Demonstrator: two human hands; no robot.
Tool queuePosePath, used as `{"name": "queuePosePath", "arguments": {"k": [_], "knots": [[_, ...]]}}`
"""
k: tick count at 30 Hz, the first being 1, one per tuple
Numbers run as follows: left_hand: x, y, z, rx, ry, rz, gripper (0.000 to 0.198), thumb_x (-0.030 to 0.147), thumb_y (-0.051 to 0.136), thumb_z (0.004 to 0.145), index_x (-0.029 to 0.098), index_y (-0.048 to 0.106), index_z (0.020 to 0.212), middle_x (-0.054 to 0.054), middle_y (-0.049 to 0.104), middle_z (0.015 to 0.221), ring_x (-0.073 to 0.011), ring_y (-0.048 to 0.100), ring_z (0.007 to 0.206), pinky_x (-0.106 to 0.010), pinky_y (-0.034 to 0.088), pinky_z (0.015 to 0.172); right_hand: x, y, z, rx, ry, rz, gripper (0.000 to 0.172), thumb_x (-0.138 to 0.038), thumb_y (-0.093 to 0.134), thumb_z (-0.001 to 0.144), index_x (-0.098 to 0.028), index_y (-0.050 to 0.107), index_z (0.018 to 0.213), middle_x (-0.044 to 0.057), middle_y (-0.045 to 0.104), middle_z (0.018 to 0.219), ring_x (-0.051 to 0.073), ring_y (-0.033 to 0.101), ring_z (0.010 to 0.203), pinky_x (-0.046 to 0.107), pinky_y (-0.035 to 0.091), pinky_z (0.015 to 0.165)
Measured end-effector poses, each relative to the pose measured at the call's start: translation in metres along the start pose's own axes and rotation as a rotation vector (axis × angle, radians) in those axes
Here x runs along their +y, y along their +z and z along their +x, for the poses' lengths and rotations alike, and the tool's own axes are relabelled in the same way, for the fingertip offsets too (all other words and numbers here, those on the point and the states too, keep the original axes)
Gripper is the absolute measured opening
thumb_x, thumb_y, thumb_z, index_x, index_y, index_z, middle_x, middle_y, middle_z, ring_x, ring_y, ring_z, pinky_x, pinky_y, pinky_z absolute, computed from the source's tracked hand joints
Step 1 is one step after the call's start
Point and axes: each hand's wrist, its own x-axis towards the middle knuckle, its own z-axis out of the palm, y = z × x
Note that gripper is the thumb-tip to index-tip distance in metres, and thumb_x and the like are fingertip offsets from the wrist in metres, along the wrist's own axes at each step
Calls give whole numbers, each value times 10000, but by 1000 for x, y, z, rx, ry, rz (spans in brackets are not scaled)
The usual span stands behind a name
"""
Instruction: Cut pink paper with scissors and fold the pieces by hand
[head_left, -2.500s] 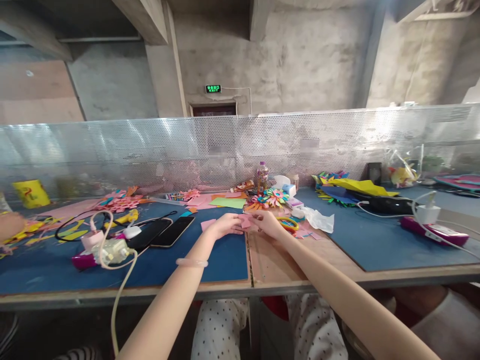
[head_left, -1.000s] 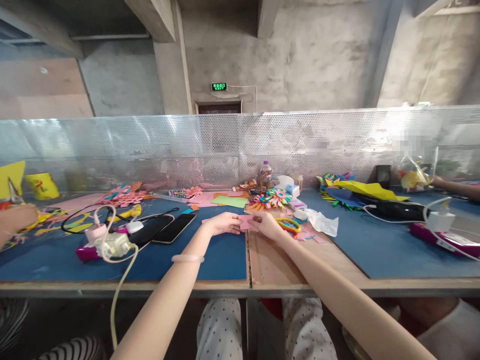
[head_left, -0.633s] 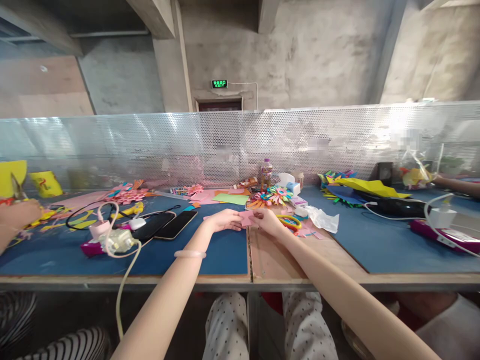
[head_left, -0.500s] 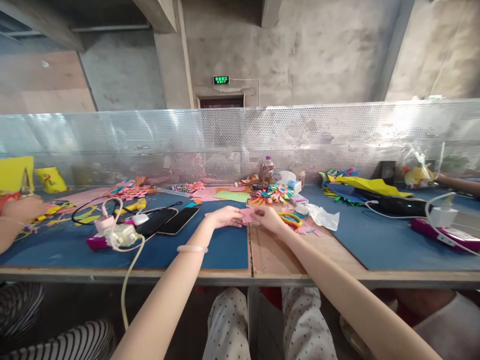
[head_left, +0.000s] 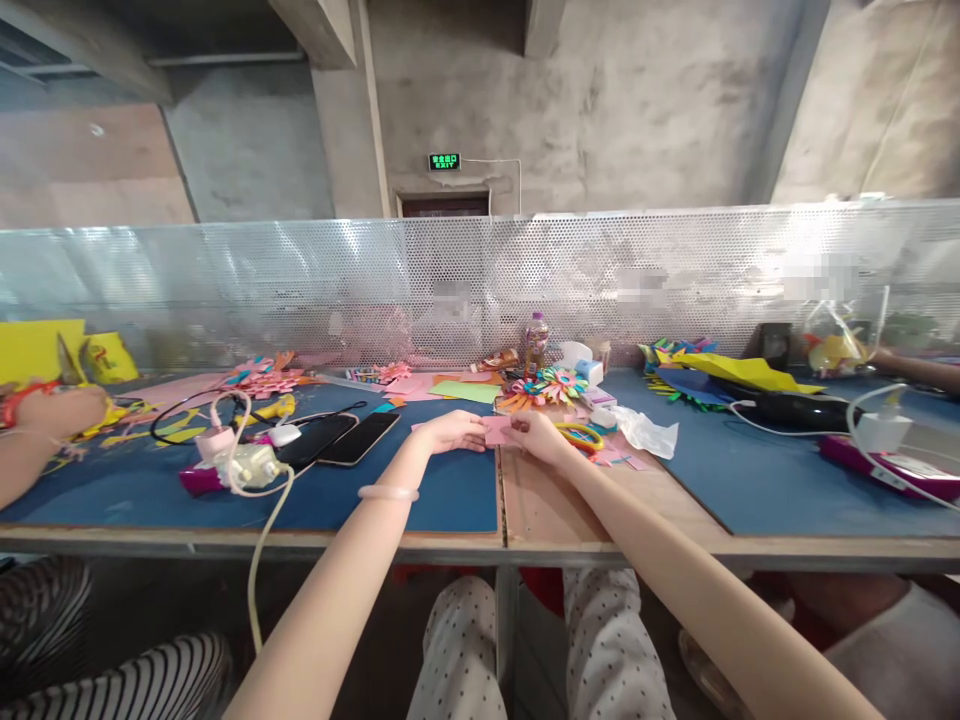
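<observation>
- Paper first: pink slip, small, looks flat; spans the gap between the two sets of fingertips, above the seam of blue mat and wooden board.
- Right hand: thumb and forefinger pinch the slip's right edge; other fingers curl in behind.
- Left hand: fingers close together, lightly bent, tips at the slip's left edge. Thumb out of sight; cannot tell whether it pinches.
- Just right of the right fingers: yellow loop handle, probably scissors; pink scraps near it, white crumpled tissue farther right.
- Beyond the fingertips: green sheet over pink sheets, flat. Beyond the right fingers: multicoloured paper flowers, cut and shaped.
- Left of the left fingers: phone, apart from them.
- Progress (judgement): several flowers look complete; work on this slip seems early, as no fold or cut can be made out at this size. Sheets beyond the fingers appear unshaped, so stock is left over.
</observation>
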Motion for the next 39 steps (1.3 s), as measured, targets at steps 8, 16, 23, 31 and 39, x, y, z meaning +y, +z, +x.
{"name": "queuePosePath", "arguments": {"k": [8, 16, 23, 31, 39], "knots": [[1, -1, 1, 18, -15, -10, 270, 224, 734, 618, 102, 601, 819, -64, 641, 770, -177, 649, 721, -340, 489, 779, -7, -4, -1, -1, -13, -62, 212, -317, 521, 717, -177, 451, 575, -31, 475, 516, 104, 426, 501, 228, 325, 523], [0, -2, 1, -2, 7, 14, 276, 237, 741, 607, 106, 610, 812, -52, 624, 770, -169, 635, 752, -332, 485, 777, -9, -4, -1, -12, -16, -82, 244, -351, 523, 723, -172, 471, 565, -22, 496, 517, 98, 429, 476, 220, 329, 500], [1, 0, -1, 0, 15, 20, 269, 239, 740, 607, 113, 605, 802, -40, 608, 766, -162, 625, 748, -332, 485, 771, -10, -4, 0, -11, -9, -112, 214, -326, 535, 719, -168, 506, 578, -20, 503, 522, 103, 441, 493, 223, 333, 519], [0, -4, 1, -2, 14, 34, 260, 252, 734, 612, 115, 604, 791, -27, 589, 747, -151, 615, 724, -341, 475, 785, -1, 0, 2, 21, -15, -131, 219, -326, 543, 727, -161, 526, 583, -25, 499, 535, 100, 437, 522, 216, 322, 524], [2, -2, 1, -4, 5, 42, 246, 264, 727, 621, 121, 592, 768, -27, 589, 735, -161, 617, 748, -320, 479, 763, 1, 1, 3, 25, -52, -135, 225, -321, 533, 734, -159, 545, 578, -20, 505, 548, 98, 425, 530, 218, 323, 538]]}}
